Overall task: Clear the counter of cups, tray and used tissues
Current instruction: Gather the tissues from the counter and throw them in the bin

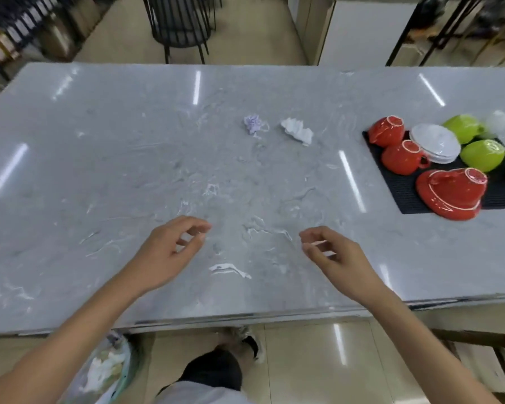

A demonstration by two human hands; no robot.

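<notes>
Two crumpled tissues lie mid-counter: a pale purple one (254, 125) and a white one (298, 131) to its right. At the right end a black mat (405, 196) carries upturned red cups (387, 131), green cups (483, 154), a stack of white saucers (436, 142) and red saucers with a red cup on top (449, 193). My left hand (169, 252) and my right hand (336, 258) hover over the near part of the grey marble counter (99, 170), fingers loosely curled, holding nothing, well short of the tissues.
A bin lined with a bag and holding white tissues (105, 371) stands on the floor under the counter's near edge, at my left. A black wire chair (181, 24) stands beyond the far edge. Clear glassware (500, 123) sits behind the green cups.
</notes>
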